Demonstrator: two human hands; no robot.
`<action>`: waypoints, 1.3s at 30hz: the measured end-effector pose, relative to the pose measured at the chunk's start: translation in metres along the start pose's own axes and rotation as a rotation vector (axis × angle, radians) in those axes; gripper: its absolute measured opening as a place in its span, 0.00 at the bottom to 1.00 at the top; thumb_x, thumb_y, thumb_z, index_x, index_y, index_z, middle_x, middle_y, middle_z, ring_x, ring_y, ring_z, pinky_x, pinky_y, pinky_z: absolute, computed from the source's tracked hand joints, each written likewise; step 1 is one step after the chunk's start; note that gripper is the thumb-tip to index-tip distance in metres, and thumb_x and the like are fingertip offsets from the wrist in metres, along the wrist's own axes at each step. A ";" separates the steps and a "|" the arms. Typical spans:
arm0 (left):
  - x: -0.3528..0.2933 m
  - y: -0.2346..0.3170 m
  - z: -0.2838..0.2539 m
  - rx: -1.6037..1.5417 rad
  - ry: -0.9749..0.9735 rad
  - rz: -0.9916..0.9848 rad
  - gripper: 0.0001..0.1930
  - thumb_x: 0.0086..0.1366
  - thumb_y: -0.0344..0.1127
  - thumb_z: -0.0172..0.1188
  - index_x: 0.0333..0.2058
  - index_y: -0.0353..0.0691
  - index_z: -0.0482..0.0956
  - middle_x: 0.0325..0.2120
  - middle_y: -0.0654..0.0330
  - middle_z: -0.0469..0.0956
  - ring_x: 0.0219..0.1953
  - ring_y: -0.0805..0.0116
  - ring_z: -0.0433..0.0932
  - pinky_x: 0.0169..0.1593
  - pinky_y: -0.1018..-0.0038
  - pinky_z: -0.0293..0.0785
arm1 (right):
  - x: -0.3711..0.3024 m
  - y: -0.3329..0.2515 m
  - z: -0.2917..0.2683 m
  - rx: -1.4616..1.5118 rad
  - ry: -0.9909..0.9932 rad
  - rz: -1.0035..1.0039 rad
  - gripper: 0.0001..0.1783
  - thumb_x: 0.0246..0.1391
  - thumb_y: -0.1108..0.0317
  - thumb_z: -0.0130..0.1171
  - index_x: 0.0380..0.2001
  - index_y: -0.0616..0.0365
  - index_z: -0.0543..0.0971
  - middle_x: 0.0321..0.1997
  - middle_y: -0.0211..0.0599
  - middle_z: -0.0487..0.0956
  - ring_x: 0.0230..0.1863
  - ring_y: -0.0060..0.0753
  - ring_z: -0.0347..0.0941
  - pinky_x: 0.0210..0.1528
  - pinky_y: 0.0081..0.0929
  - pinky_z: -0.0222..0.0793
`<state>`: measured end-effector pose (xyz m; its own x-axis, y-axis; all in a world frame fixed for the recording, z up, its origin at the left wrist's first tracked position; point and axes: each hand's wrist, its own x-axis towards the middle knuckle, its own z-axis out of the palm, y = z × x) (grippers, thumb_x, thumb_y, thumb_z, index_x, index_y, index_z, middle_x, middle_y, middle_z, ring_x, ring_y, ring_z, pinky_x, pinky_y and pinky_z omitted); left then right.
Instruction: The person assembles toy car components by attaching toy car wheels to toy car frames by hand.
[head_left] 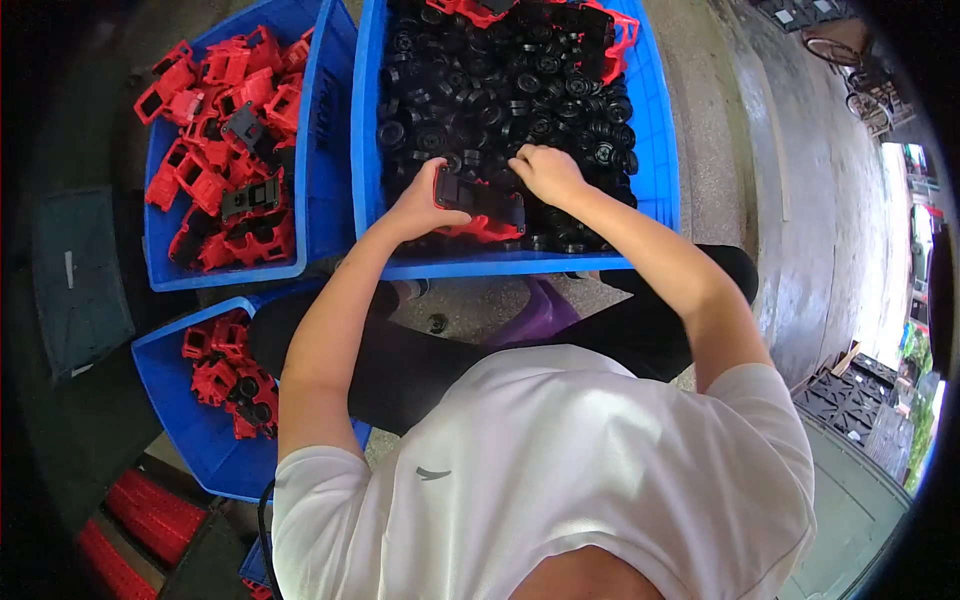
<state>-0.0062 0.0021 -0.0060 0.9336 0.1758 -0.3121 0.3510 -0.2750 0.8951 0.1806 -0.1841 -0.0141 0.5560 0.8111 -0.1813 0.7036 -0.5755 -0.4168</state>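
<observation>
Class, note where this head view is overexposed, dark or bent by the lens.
Head view: daylight blows out the far right edge; the left side beyond the blue bin of red parts is dim; corners are black vignette; the central bin's rim bows from fisheye distortion; hands look sharp.

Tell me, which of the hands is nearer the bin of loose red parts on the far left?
Left. The left hand grips a red-and-black part just right of that red-parts bin; the right hand rests farther right, over the black wheels.
</observation>
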 end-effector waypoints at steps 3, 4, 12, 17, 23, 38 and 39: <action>-0.002 0.011 -0.005 -0.010 -0.060 -0.030 0.52 0.44 0.38 0.75 0.63 0.36 0.51 0.54 0.51 0.66 0.56 0.60 0.67 0.60 0.69 0.62 | 0.016 -0.001 0.035 0.054 -0.135 0.203 0.19 0.47 0.53 0.63 0.28 0.60 0.82 0.35 0.48 0.81 0.40 0.51 0.78 0.44 0.40 0.73; -0.002 0.011 -0.006 -0.024 -0.099 -0.052 0.52 0.44 0.39 0.75 0.64 0.36 0.51 0.55 0.51 0.66 0.57 0.60 0.67 0.60 0.69 0.62 | 0.021 0.003 0.037 0.052 -0.137 0.201 0.19 0.47 0.53 0.63 0.28 0.60 0.82 0.35 0.48 0.81 0.40 0.51 0.78 0.44 0.40 0.73; -0.004 0.000 -0.006 0.062 -0.036 -0.002 0.55 0.41 0.39 0.76 0.65 0.35 0.51 0.56 0.49 0.67 0.58 0.59 0.68 0.61 0.70 0.62 | 0.026 -0.042 0.023 0.412 0.180 -0.049 0.14 0.42 0.70 0.65 0.35 0.61 0.78 0.30 0.45 0.79 0.34 0.44 0.78 0.38 0.36 0.73; -0.002 0.002 -0.004 0.118 -0.024 -0.017 0.56 0.39 0.40 0.76 0.65 0.35 0.52 0.56 0.48 0.67 0.58 0.58 0.67 0.61 0.69 0.62 | 0.021 -0.046 0.030 0.462 0.084 -0.141 0.16 0.43 0.71 0.64 0.38 0.62 0.77 0.33 0.47 0.78 0.34 0.46 0.77 0.38 0.36 0.72; -0.005 0.000 0.001 0.078 0.023 0.115 0.55 0.38 0.40 0.76 0.64 0.37 0.53 0.55 0.48 0.67 0.57 0.56 0.68 0.61 0.67 0.62 | 0.021 -0.034 0.022 0.710 -0.232 -0.164 0.13 0.48 0.70 0.64 0.37 0.62 0.77 0.31 0.38 0.79 0.33 0.29 0.76 0.36 0.27 0.72; 0.032 -0.014 -0.006 -0.234 0.170 -0.338 0.36 0.60 0.57 0.61 0.56 0.33 0.65 0.44 0.56 0.73 0.47 0.68 0.71 0.53 0.73 0.66 | 0.087 0.047 0.052 0.144 0.272 0.115 0.18 0.45 0.69 0.60 0.42 0.63 0.77 0.38 0.54 0.80 0.43 0.55 0.77 0.48 0.41 0.72; 0.030 -0.015 -0.005 -0.222 0.184 -0.318 0.34 0.64 0.60 0.55 0.53 0.33 0.68 0.43 0.57 0.73 0.46 0.69 0.70 0.52 0.74 0.65 | 0.086 0.042 0.046 0.202 0.289 0.211 0.18 0.43 0.74 0.56 0.41 0.62 0.78 0.38 0.57 0.79 0.44 0.56 0.76 0.49 0.42 0.72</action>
<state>0.0164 0.0162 -0.0278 0.7459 0.3900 -0.5400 0.5769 0.0269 0.8164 0.2376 -0.1337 -0.0879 0.8003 0.5986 -0.0360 0.4758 -0.6704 -0.5693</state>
